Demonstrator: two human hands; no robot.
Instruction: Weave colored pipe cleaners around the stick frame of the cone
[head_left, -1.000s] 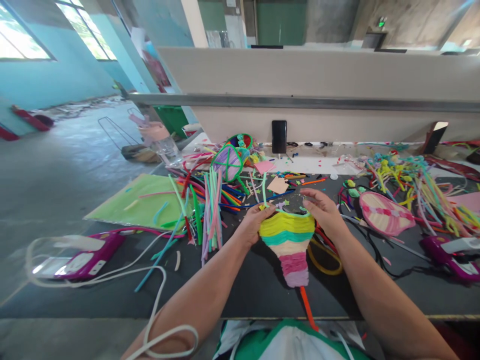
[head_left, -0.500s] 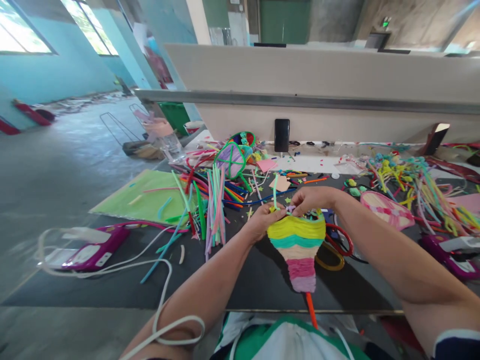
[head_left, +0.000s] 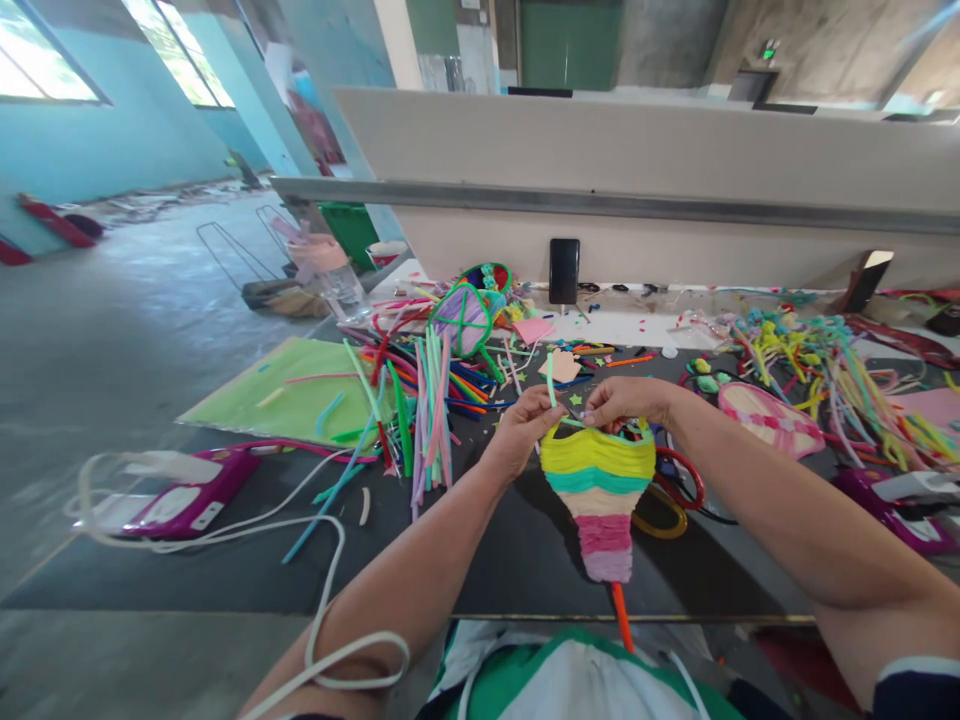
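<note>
A flat striped piece (head_left: pixel 598 482), wound in yellow, teal, beige and pink, hangs over the dark mat with an orange stem (head_left: pixel 622 617) at its bottom. At its upper left edge my left hand (head_left: pixel 531 425) is closed in a pinch on a pale green pipe cleaner (head_left: pixel 551 378), whose free end points up. My right hand (head_left: pixel 622 402) pinches at the top edge beside it, fingers closed on something too small to make out. The two hands are a little apart, with a thin strand between them.
Bundled pipe cleaners (head_left: pixel 431 420) and a green sheet (head_left: pixel 289 390) lie at left. A purple glue gun (head_left: pixel 199 490) with a white cord sits far left. A phone (head_left: pixel 564 270) leans at the back. At right are a pink oval piece (head_left: pixel 769 415) and tangled strands (head_left: pixel 862 380).
My hands have drawn slightly apart at the top edge, and my left hand has risen a little. The striped piece has shifted slightly right.
</note>
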